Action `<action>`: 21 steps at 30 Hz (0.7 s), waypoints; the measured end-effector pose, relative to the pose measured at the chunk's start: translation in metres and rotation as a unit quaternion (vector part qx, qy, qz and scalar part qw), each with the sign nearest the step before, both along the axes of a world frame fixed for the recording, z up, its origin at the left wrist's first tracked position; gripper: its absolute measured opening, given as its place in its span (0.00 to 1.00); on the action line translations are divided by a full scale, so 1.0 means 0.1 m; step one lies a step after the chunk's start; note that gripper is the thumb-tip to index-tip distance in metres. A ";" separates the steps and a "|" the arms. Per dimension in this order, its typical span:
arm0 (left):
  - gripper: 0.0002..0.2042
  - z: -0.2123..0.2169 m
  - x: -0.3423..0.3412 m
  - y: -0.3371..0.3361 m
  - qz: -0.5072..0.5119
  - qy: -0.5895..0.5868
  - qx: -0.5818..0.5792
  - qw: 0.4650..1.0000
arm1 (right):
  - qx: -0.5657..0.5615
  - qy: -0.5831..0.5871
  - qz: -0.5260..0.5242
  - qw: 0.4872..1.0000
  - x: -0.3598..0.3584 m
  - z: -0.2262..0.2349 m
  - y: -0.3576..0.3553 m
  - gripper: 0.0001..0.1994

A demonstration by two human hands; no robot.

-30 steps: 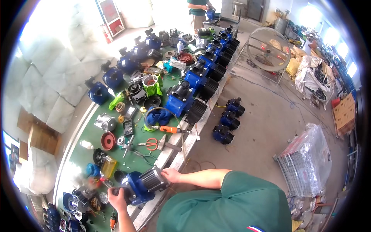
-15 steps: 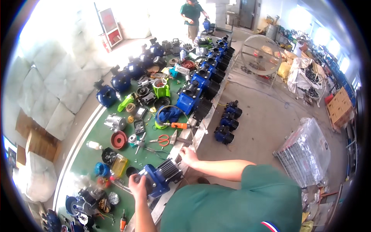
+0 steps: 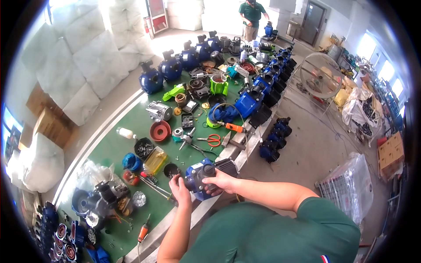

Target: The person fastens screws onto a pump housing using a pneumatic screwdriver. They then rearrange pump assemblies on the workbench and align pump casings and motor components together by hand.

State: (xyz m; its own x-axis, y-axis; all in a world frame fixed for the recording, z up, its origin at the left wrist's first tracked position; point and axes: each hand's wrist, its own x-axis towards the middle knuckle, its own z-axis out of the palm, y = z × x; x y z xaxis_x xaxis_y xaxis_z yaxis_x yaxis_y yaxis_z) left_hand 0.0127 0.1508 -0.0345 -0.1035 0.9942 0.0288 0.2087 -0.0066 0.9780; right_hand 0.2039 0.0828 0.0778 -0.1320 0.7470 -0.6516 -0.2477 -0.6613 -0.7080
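The long green workbench [image 3: 131, 144] runs from your lower left toward the far end of the hall, strewn with parts. At its near edge sits the blue pump motor [image 3: 202, 175], blue housing toward you on the left, dark grey body on the right, and both of your hands are on it.

Your right hand [image 3: 221, 182] wraps over the top and right side of the motor, fingers curled closed around the housing. Your left hand [image 3: 180, 189] meets the motor's left face, fingers pinched narrow at the blue end; whether they hold a small part there cannot be told from this view. The motor thus lies between the two hands, touching both.

Packages and markers, largest first:
- white padded sacks [image 3: 83, 57] stacked along the left wall;
- a clear plastic-wrapped wire crate [image 3: 346, 188] on the floor at your right;
- brown cartons [image 3: 48, 118] beside the sacks on the left, and another brown carton [image 3: 390, 153] at far right;
- a red-framed upright sign board [image 3: 157, 16] at the far wall;
- a yellow translucent box [image 3: 154, 160] on the bench, just left of the motor;
- a small white bottle [image 3: 125, 133] lying on the bench's left margin.

Red-handled scissors [image 3: 212, 139] lie beyond the motor. Another person in a green shirt [image 3: 251, 15] stands at the bench's far end.
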 end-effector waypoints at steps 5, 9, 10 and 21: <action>0.34 -0.14 -0.07 -0.10 -0.062 -0.194 -0.412 0.888 | -0.029 0.049 -0.064 0.996 -0.04 -0.09 0.03 0.19; 0.33 0.03 0.14 -0.20 -0.025 -0.251 -0.424 0.870 | -0.005 0.030 -0.126 0.992 -0.06 -0.05 -0.10 0.16; 0.33 0.14 0.20 -0.28 -0.035 -0.239 -0.426 0.872 | 0.015 0.012 -0.143 0.990 -0.03 -0.05 -0.14 0.16; 0.17 0.86 1.68 -1.25 -0.216 -0.212 -0.346 0.888 | -0.009 0.143 -0.372 0.917 1.65 0.13 -2.06 0.09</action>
